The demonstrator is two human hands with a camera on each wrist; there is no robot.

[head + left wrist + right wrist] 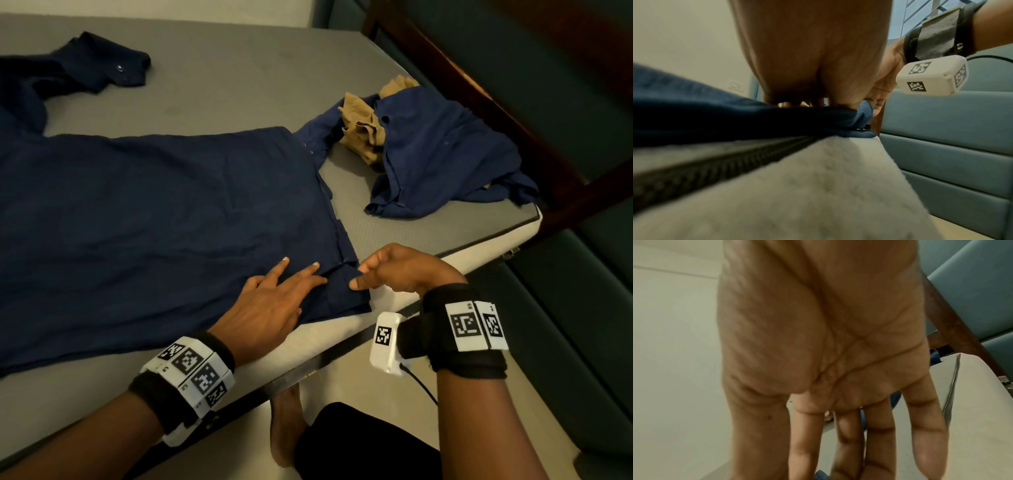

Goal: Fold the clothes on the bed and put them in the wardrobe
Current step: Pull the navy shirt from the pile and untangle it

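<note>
A large navy garment point(154, 212) lies spread flat on the grey mattress point(239, 78), its sleeve point(102, 65) reaching to the far left. My left hand point(291, 277) rests flat on the cloth near its lower right corner, fingers straight and spread. My right hand point(358, 277) reaches in from the right, with thumb and forefinger tips at the hem and nothing plainly pinched. The left wrist view shows the left palm point(813, 65) pressing the navy fabric point(735, 116), with the right hand point(879, 91) just behind the raised corner. In the right wrist view, the right hand's fingers point(920, 434) are extended.
A crumpled blue shirt point(442, 150) and a tan garment point(363, 133) lie heaped at the mattress's far right corner. A dark wooden bed frame point(479, 102) and teal padded panels point(565, 308) stand to the right. My bare foot point(284, 428) stands by the bed's near edge.
</note>
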